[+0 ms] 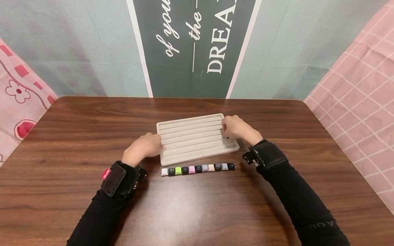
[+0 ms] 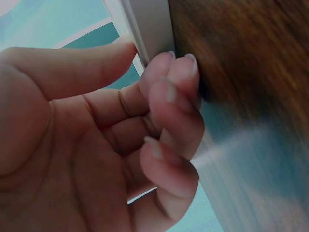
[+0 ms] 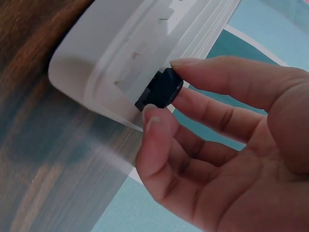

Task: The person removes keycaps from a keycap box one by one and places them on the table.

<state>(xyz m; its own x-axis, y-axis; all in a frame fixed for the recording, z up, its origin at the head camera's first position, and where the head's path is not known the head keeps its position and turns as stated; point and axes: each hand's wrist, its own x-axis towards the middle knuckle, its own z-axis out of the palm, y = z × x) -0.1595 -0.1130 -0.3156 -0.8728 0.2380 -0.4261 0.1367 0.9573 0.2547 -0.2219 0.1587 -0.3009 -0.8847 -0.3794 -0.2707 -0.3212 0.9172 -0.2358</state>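
A cream tray (image 1: pixel 191 138) with several long parallel grooves lies slightly askew on the table. At its left end my left hand (image 1: pixel 144 146) holds the edge, the thumb on the rim and curled fingertips against the tray's side wall (image 2: pixel 149 29). Over the right end is my right hand (image 1: pixel 238 129). Between its thumb and fingers it pinches a black keycap (image 3: pixel 164 89), close over the grooves. In front of the tray runs a row of keycaps (image 1: pixel 198 168) in white, black, green, pink, grey and cream.
The brown wooden table (image 1: pixel 191 212) carries the tray and the keycap row. Behind it hangs a green cloth (image 1: pixel 277 51) with white lettering. Pink patterned cloths hang at the left and right sides. Both wrists wear black straps with small cameras.
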